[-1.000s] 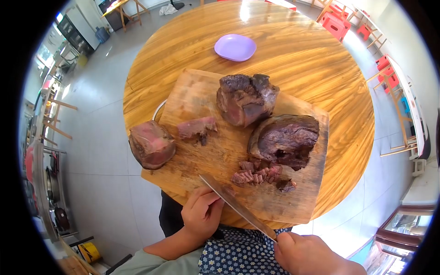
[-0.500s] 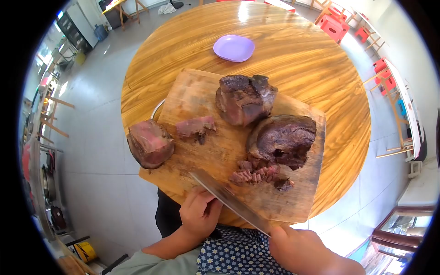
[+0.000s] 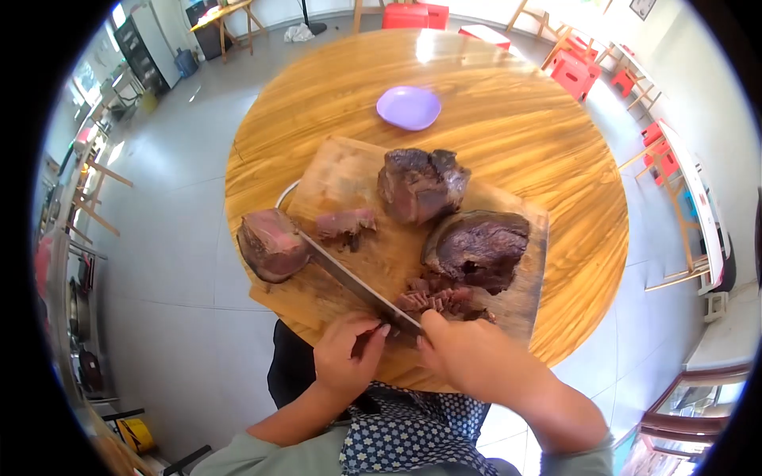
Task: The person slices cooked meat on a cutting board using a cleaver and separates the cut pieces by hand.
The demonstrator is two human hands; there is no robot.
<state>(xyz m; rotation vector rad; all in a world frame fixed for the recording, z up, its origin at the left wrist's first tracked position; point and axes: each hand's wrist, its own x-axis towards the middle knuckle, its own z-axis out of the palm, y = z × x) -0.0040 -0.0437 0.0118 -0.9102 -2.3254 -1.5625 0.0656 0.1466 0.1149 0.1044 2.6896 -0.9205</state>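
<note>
Plate [image 3: 409,108] was pale purple; table [image 3: 548,135] was yellow-brown with streaky wood grain. Apron [image 3: 393,436] was dark blue, covered in pale flowers. Stools [image 3: 575,74] were red.

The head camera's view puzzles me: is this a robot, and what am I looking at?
No robot here: these are a person's two bare hands, seen from a camera worn on the head, looking forward and down. On a round wooden table lies a cutting board bearing three large chunks of meat, a smaller piece and some cut slices. A purple dish sits beyond the board. The right hand grips a long knife. The left hand has its fingers curled close to the blade; whether they pinch anything is hard to tell.
</note>
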